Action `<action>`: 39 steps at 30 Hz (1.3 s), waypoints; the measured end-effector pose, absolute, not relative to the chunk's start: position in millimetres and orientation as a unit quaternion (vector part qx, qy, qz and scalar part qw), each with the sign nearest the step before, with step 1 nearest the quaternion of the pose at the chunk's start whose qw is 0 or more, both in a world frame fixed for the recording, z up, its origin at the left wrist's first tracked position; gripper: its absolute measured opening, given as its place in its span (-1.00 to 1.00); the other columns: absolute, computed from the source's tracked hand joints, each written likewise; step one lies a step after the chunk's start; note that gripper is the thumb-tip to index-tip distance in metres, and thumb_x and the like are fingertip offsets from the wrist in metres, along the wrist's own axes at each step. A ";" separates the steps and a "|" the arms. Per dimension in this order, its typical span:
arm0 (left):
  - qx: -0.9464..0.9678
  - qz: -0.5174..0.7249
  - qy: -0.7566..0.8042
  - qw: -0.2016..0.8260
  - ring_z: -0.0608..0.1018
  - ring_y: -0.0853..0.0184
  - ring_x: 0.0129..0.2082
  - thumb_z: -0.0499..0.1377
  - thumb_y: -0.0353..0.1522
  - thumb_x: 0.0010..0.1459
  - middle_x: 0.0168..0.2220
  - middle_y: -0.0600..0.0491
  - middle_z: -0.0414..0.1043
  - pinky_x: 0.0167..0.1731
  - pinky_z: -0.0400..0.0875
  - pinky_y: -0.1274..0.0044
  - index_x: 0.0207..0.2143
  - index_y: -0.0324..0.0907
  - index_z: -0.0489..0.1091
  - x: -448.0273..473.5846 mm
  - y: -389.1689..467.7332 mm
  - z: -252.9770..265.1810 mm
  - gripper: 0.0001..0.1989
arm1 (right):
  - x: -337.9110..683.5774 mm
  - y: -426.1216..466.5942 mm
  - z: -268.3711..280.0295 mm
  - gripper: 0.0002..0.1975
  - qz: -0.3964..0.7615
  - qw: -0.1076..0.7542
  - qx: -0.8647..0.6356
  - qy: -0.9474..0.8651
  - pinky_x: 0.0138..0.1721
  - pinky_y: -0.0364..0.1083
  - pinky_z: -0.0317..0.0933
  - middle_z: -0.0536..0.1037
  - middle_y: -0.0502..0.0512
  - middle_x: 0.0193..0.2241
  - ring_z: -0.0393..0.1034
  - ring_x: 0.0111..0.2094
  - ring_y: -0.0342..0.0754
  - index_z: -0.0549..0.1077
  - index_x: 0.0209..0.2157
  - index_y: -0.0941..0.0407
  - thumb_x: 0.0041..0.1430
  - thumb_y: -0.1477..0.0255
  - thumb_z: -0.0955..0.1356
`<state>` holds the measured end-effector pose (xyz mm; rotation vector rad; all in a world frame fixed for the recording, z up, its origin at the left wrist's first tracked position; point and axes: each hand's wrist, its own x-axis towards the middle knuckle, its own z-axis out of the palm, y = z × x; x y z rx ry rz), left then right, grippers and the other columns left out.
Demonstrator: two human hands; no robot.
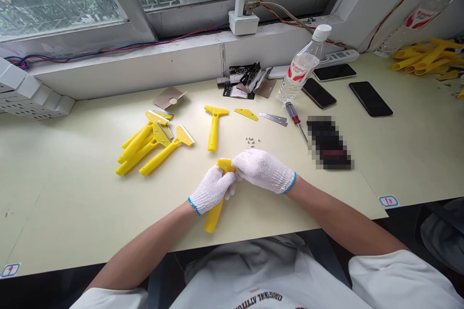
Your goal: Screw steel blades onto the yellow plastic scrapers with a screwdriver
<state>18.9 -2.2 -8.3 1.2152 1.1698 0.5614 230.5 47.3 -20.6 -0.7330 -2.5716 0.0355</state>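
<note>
My left hand [213, 189], in a white knit glove, is wrapped round the neck of a yellow scraper [214, 218], whose handle points down toward the table's front edge. My right hand [261, 170], gloved too, has its fingers pinched at the right end of the scraper's head; what they pinch there is hidden. Just beyond lie several small screws or nuts [251, 142]. Farther off are a yellow scraper handle [213, 130], a yellow cover plate [246, 114] and thin metal blades [274, 119]. Several scrapers with blades [165, 156] are heaped at the left.
A screwdriver [297, 120] lies by a water bottle [300, 70] at the right. Phones [370, 99] and a blurred dark object [329, 144] are near. Black packaging [248, 79] and cardboard [169, 98] lie toward the sill. Yellow handles [426, 57] are piled far right; white boxes [32, 89] stand left.
</note>
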 end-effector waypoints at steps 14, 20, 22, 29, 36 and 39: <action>0.468 0.286 0.496 0.674 0.34 0.40 -0.66 0.15 -0.30 0.25 -0.65 0.13 0.36 -0.54 0.28 0.54 -0.33 -0.19 0.50 15.8 1.6 2.2 -0.82 | 251.3 62.2 -12.6 -0.84 0.076 0.343 -0.348 -0.869 -0.22 -0.04 0.37 0.63 0.06 -0.36 0.53 -0.35 -0.01 0.49 -0.24 0.05 0.32 0.58 0.32; 0.449 0.293 0.458 0.709 0.36 0.43 -0.65 0.21 -0.24 0.29 -0.59 0.10 0.42 -0.54 0.27 0.55 -0.27 -0.21 0.50 9.3 2.5 0.1 -0.79 | 288.2 95.7 -22.6 -0.91 0.150 0.270 -0.473 -0.825 -0.30 -0.07 0.26 0.65 0.06 -0.39 0.50 -0.41 -0.01 0.53 -0.30 0.09 0.16 0.54 0.39; 0.447 0.291 0.452 0.715 0.37 0.43 -0.65 0.22 -0.24 0.30 -0.56 0.09 0.44 -0.53 0.27 0.55 -0.27 -0.22 0.50 8.0 2.8 0.0 -0.79 | 290.7 100.0 -25.7 -0.91 0.163 0.252 -0.482 -0.823 -0.28 -0.07 0.24 0.66 0.08 -0.36 0.50 -0.39 -0.02 0.54 -0.30 0.10 0.16 0.54 0.39; 0.423 0.307 0.434 0.734 0.38 0.43 -0.63 0.24 -0.24 0.30 -0.44 0.03 0.52 -0.55 0.29 0.53 -0.24 -0.22 0.52 4.5 2.9 -0.2 -0.79 | 285.0 87.2 -11.0 -0.85 0.205 0.301 -0.463 -0.808 -0.24 -0.05 0.26 0.68 0.12 -0.32 0.50 -0.35 -0.01 0.60 -0.24 0.12 0.35 0.37 0.39; 0.406 0.309 0.389 0.767 0.37 0.45 -0.62 0.30 -0.23 0.27 -0.36 0.00 0.56 -0.59 0.31 0.54 -0.19 -0.23 0.56 2.1 0.5 0.4 -0.78 | 266.8 64.2 15.7 -0.64 0.534 0.164 -0.363 -0.746 -0.34 -0.13 0.30 0.67 0.06 -0.35 0.47 -0.40 -0.11 0.62 -0.31 0.13 0.48 0.23 0.32; 0.398 0.307 0.366 0.783 0.37 0.48 -0.63 0.33 -0.25 0.25 -0.27 -0.01 0.58 -0.61 0.32 0.54 -0.12 -0.23 0.56 1.7 -1.2 -0.1 -0.75 | 262.9 63.0 15.2 -0.63 0.625 0.152 -0.340 -0.686 -0.42 -0.15 0.26 0.66 0.07 -0.39 0.42 -0.47 -0.14 0.60 -0.29 0.15 0.44 0.17 0.35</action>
